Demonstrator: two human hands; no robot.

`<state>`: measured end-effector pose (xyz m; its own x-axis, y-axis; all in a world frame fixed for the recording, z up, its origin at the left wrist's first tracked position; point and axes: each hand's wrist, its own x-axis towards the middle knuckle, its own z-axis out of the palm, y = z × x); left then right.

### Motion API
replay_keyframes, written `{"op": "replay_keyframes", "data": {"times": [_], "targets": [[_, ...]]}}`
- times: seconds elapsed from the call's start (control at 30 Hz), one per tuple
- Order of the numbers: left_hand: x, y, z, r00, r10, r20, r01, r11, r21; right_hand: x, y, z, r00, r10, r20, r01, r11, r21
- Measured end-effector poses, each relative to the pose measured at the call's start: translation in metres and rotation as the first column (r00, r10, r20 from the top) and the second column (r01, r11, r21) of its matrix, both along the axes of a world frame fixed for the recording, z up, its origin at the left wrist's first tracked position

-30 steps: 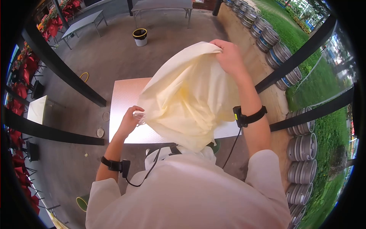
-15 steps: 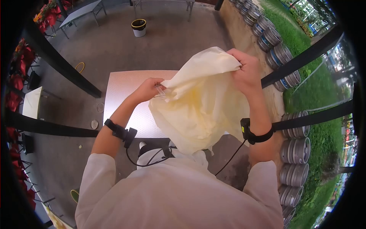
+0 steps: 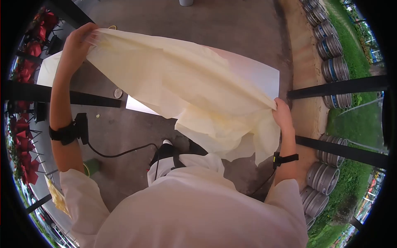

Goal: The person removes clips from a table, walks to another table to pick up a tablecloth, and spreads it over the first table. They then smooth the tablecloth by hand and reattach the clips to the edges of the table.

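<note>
A large pale yellow cloth (image 3: 178, 78) hangs stretched between my two hands, over a light metallic table (image 3: 252, 74). At the upper left my left hand (image 3: 78, 43) is closed on one corner, with something clear and thin by its fingers. My right hand (image 3: 283, 113) pinches the opposite upper edge at the right. The lower part of the cloth falls in loose folds past the table's near edge. Most of the tabletop is hidden beneath it.
Metal kegs (image 3: 331, 45) line a low wall (image 3: 308, 49) on the right. Black posts (image 3: 339, 87) stand at both sides. Red chairs (image 3: 27, 144) are at the far left, a green bucket (image 3: 92, 166) at the lower left, and a white bin (image 3: 186, 2) at the top.
My hands have moved far apart, the left one up and leftward, the right one lower. The bunched cloth is now spread wide. The view has shifted too.
</note>
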<state>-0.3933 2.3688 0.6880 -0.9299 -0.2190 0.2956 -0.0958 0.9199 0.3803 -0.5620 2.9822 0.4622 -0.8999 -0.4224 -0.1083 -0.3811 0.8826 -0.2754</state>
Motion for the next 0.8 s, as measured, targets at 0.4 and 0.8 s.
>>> {"op": "replay_keyframes", "data": {"times": [0.4, 0.8], "targets": [[0.315, -0.09, -0.076, 0.933, 0.11, 0.344, -0.185, 0.963, 0.196, 0.238, 0.026, -0.057, 0.883, -0.221, -0.414, 0.286, 0.953, 0.1], [0.489, -0.156, -0.036, 0.686, 0.17, 0.708, -0.467, 0.849, 0.249, 0.319, 0.04, 0.029, 0.736, -0.519, 0.435, 0.668, 0.66, -0.343]]}}
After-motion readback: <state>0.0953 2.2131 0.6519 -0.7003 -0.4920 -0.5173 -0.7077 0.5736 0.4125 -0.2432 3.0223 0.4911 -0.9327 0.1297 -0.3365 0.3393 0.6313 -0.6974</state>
